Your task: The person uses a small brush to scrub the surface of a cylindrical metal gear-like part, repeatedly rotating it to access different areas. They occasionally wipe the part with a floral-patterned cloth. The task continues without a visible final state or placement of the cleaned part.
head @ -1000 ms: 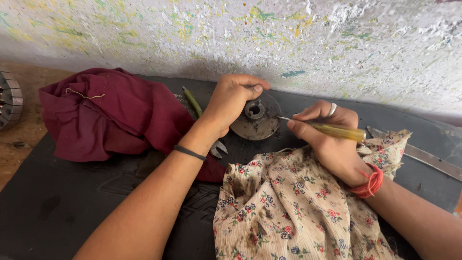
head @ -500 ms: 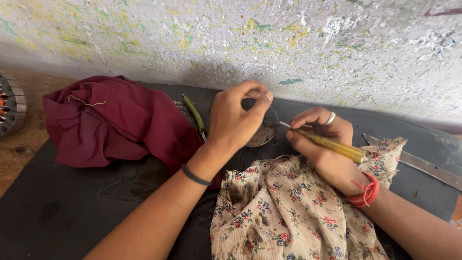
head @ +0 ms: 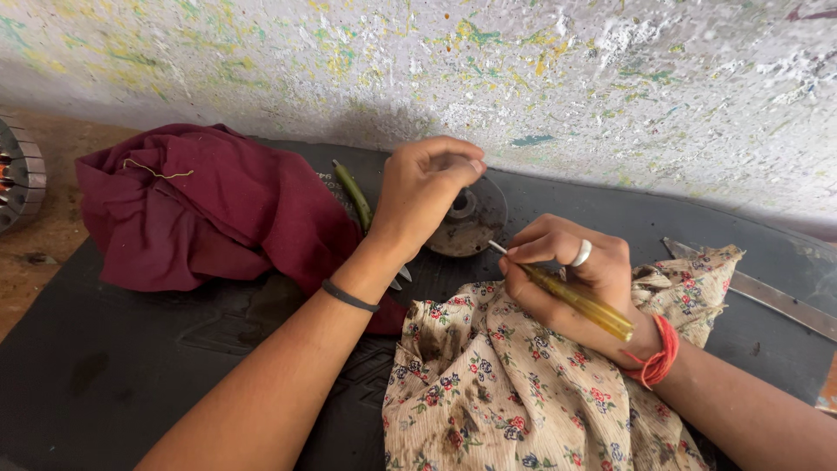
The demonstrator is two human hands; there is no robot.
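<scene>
My left hand (head: 423,194) grips the top edge of a round dark metal disc (head: 475,228) that stands tilted on a black mat (head: 131,366). My right hand (head: 567,275) holds a screwdriver with a yellow translucent handle (head: 580,301); its thin metal tip points at the disc's lower edge. The right wrist wears red thread and rests on a cream floral cloth (head: 514,384). A black band sits on my left wrist.
A crumpled maroon cloth (head: 200,209) lies at the left of the mat. A green-handled tool (head: 353,194) pokes out behind my left hand. A flat metal strip (head: 767,292) lies at the right. A round metal part (head: 19,174) sits at the far left. A paint-speckled wall rises behind.
My left hand has lifted and tilted the disc from lying flat. My right hand has drawn back slightly toward me, with the screwdriver tip now at the disc's lower edge.
</scene>
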